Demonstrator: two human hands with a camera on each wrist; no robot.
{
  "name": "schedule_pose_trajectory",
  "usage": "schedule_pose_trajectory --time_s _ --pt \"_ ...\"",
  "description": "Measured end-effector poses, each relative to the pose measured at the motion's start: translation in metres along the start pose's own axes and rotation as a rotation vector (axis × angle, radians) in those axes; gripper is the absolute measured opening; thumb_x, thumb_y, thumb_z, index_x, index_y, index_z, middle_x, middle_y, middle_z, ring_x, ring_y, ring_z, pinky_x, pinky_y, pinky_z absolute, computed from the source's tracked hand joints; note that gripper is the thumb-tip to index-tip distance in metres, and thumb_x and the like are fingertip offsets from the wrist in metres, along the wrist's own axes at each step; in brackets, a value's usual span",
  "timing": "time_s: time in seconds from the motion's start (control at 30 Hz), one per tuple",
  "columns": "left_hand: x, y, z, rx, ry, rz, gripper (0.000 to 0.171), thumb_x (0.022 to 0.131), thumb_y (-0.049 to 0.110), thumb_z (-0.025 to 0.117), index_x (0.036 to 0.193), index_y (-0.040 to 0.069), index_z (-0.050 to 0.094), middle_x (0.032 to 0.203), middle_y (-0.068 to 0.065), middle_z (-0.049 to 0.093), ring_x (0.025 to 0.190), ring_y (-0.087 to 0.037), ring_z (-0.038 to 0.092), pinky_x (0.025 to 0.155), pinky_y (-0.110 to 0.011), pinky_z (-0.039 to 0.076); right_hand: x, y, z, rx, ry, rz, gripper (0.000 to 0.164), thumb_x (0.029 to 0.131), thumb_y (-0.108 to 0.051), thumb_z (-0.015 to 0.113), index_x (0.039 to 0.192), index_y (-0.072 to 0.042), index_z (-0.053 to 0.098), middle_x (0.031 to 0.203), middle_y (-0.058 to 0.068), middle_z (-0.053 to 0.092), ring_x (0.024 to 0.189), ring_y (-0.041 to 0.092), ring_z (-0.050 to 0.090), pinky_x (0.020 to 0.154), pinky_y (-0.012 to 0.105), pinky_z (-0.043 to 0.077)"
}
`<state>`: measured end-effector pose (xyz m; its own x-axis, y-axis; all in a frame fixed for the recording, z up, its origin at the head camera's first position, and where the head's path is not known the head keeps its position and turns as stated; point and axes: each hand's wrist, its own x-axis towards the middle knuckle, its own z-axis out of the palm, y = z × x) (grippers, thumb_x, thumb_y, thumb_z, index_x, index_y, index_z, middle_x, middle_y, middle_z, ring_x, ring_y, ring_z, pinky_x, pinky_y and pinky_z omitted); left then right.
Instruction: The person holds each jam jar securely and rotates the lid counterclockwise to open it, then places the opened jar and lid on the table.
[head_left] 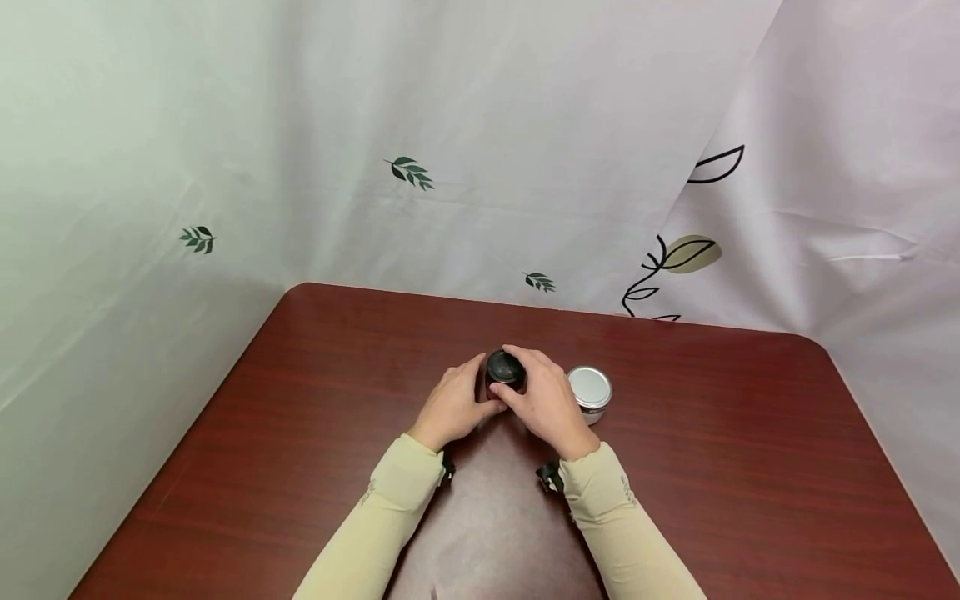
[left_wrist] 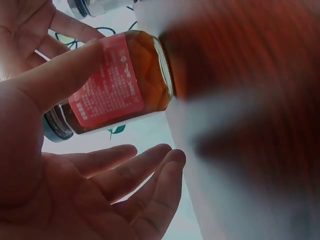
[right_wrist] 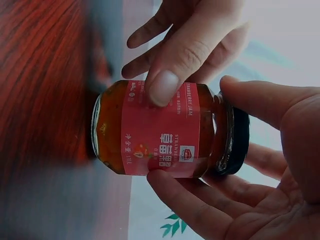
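Note:
A strawberry jam jar point(head_left: 505, 367) with a black lid point(right_wrist: 238, 142) and a red label point(right_wrist: 160, 130) stands upright on the table between both hands. My right hand point(head_left: 548, 402) holds it near the top, with the thumb by the neck and the fingers round the far side. The left hand point(head_left: 452, 402) lays its thumb point(left_wrist: 75, 70) against the label, while its loosely bent fingers point(left_wrist: 145, 175) stay apart from the glass. Amber contents show through the jar in both wrist views.
Just right of the right hand, a round container point(head_left: 589, 385) with a silver lid stands on the reddish-brown table point(head_left: 360, 350). White cloth point(head_left: 480, 125) with leaf prints hangs behind the table and along its sides.

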<state>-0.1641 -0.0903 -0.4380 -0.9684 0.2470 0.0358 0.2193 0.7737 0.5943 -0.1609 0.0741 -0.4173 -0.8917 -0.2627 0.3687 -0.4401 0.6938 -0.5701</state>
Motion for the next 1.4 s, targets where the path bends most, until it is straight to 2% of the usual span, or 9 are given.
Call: schedule_pose_trajectory --time_s 0.27,0.4,0.53,0.8,1.07,1.4 --pt "-0.0002 0.0043 0.0019 0.027 -0.005 0.05 0.072 0.079 0.039 0.071 0.138 0.011 0.042 0.117 -0.004 0.062 0.106 -0.025 0.054 0.088 -0.04 0.044 0.0007 -0.0014 0.0027 0.041 0.034 0.034 0.054 0.077 -0.026 0.075 0.124 -0.008 0.058 0.117 0.008 0.06 0.107 0.02 0.058 0.086 0.036 0.047" --pt "-0.0005 0.0053 0.0021 0.033 -0.011 0.055 0.07 0.078 0.037 0.071 0.137 0.01 0.043 0.104 -0.004 0.065 0.097 -0.022 0.056 0.082 -0.037 0.045 0.0005 -0.0025 0.0034 0.048 0.038 0.048 0.054 0.076 -0.026 0.075 0.124 -0.008 0.059 0.117 0.008 0.06 0.107 0.02 0.058 0.087 0.036 0.047" --pt "0.0008 0.0049 0.0022 0.031 -0.013 0.054 0.07 0.078 0.037 0.073 0.135 0.009 0.045 0.1 -0.004 0.065 0.089 -0.02 0.059 0.078 -0.034 0.046 0.0004 -0.002 0.005 0.052 0.043 0.035 0.054 0.077 -0.025 0.075 0.125 -0.006 0.058 0.118 0.008 0.06 0.108 0.02 0.058 0.088 0.035 0.046" --pt "0.001 0.006 0.0038 0.014 -0.003 0.033 0.07 0.077 0.034 0.075 0.134 0.007 0.045 0.102 -0.007 0.065 0.09 -0.023 0.06 0.079 -0.038 0.047 0.001 -0.0023 0.0057 0.048 0.048 0.028 0.055 0.077 -0.023 0.075 0.125 -0.005 0.057 0.118 0.008 0.06 0.108 0.02 0.057 0.089 0.035 0.045" --pt "0.0002 0.0073 0.0036 0.001 0.005 0.0 0.057 0.081 0.026 0.072 0.128 0.003 0.049 0.115 -0.012 0.061 0.106 -0.029 0.057 0.089 -0.042 0.045 0.0007 -0.0028 0.006 0.047 0.052 0.031 0.055 0.075 -0.024 0.076 0.124 -0.005 0.059 0.117 0.008 0.06 0.108 0.02 0.057 0.089 0.035 0.045" --pt "0.0001 0.0074 0.0001 0.021 -0.013 0.034 0.053 0.084 0.025 0.068 0.128 0.002 0.049 0.117 -0.012 0.06 0.108 -0.027 0.057 0.091 -0.04 0.044 0.0011 -0.0048 0.0033 0.057 0.033 0.031 0.055 0.076 -0.024 0.076 0.124 -0.004 0.058 0.119 0.009 0.06 0.11 0.02 0.056 0.091 0.034 0.044"
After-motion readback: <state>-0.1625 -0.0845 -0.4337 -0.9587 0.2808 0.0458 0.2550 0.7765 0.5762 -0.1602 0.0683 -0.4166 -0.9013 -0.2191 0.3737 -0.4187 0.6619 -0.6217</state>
